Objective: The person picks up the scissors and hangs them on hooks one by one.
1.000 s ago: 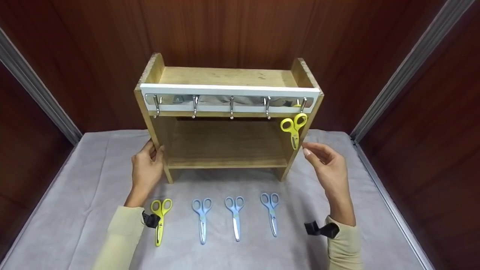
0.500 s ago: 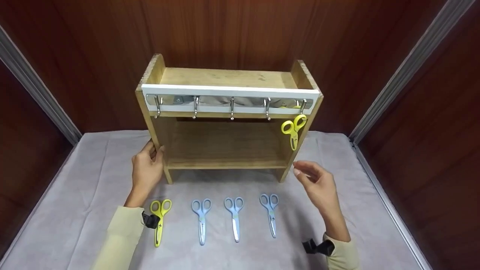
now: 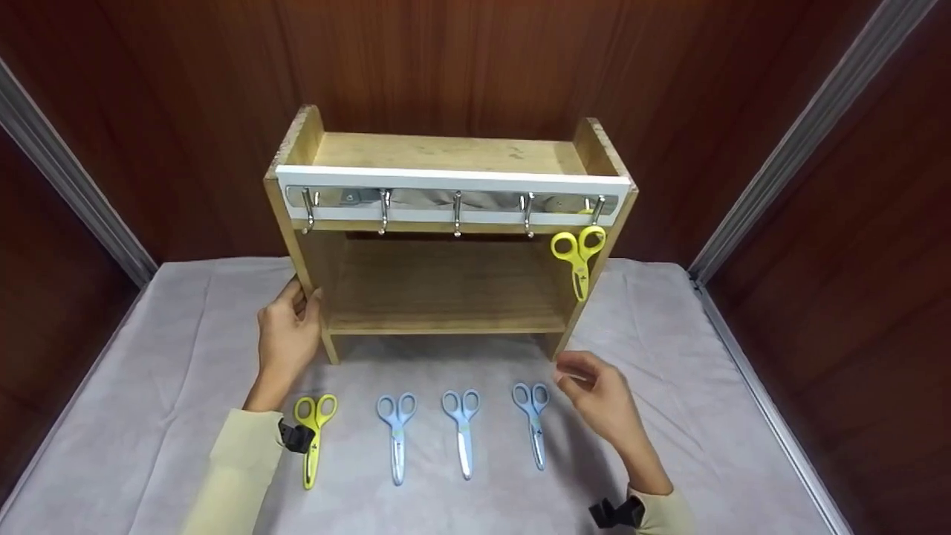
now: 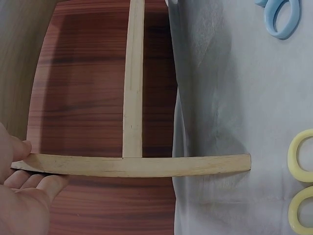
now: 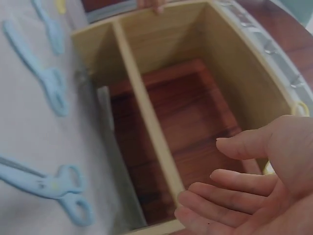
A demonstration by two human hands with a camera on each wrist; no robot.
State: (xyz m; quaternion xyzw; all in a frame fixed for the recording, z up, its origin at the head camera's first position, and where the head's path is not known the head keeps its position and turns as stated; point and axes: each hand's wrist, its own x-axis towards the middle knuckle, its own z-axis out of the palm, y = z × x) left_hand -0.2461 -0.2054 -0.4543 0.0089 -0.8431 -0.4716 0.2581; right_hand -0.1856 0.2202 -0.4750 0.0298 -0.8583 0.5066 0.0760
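Note:
My left hand (image 3: 288,331) grips the left side panel (image 4: 146,167) of a small wooden shelf (image 3: 446,286); the left wrist view shows thumb and fingers on either side of its edge. Beside the shelf's lower right corner is my right hand (image 3: 600,401), holding nothing, its fingers extended in the right wrist view. Just left of it, blue scissors (image 3: 536,423) lie on the cloth with handles toward the shelf. A pair of yellow scissors (image 3: 580,276) hangs by a handle loop from the rightmost hook (image 3: 599,209) of the white hook rail (image 3: 453,177).
Two more blue scissors (image 3: 397,438) (image 3: 464,438) lie in the same row on the grey cloth (image 3: 706,416). At the row's left end, yellow scissors (image 3: 311,457) are partly covered by the left wrist's black mount (image 3: 297,438). Dark wood panels (image 3: 461,67) stand behind and at both sides.
My right hand has come down and left from beside the hanging yellow scissors to near the rightmost blue scissors. The left hand keeps its hold on the shelf.

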